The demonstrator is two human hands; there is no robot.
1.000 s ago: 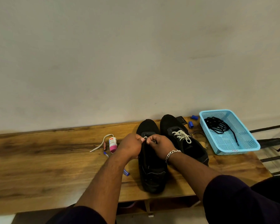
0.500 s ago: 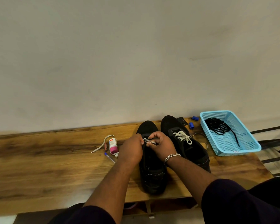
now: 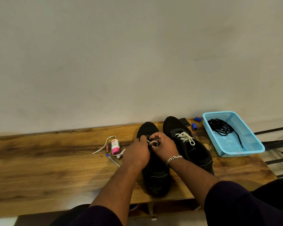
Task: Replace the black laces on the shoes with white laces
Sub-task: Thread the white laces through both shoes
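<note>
On the near black fabric shoe [image 3: 153,176], a thin white lace [image 3: 152,142] is pinched by the left hand [image 3: 138,154] and right hand [image 3: 165,146]; lacing looks barely begun. Beyond, the second black shoe [image 3: 191,149] appears fully laced, and black laces [image 3: 222,128] lie discarded in the blue plastic basket [image 3: 252,149].

Left shoe [image 3: 153,176]: black, on the wooden table [image 3: 47,168], toe toward the wall.
Hands: left hand [image 3: 137,154] and right hand [image 3: 166,145] meet over its eyelets, both pinching the white lace [image 3: 152,142].
Right shoe [image 3: 191,149]: just beside it, already laced white.
Blue basket [image 3: 252,144]: at the table's right end, holding the black laces [image 3: 220,127].
Left of the shoes: a pink-capped bottle [image 3: 115,146], a pen [image 3: 113,160], a loose white lace end [image 3: 103,145].
</note>
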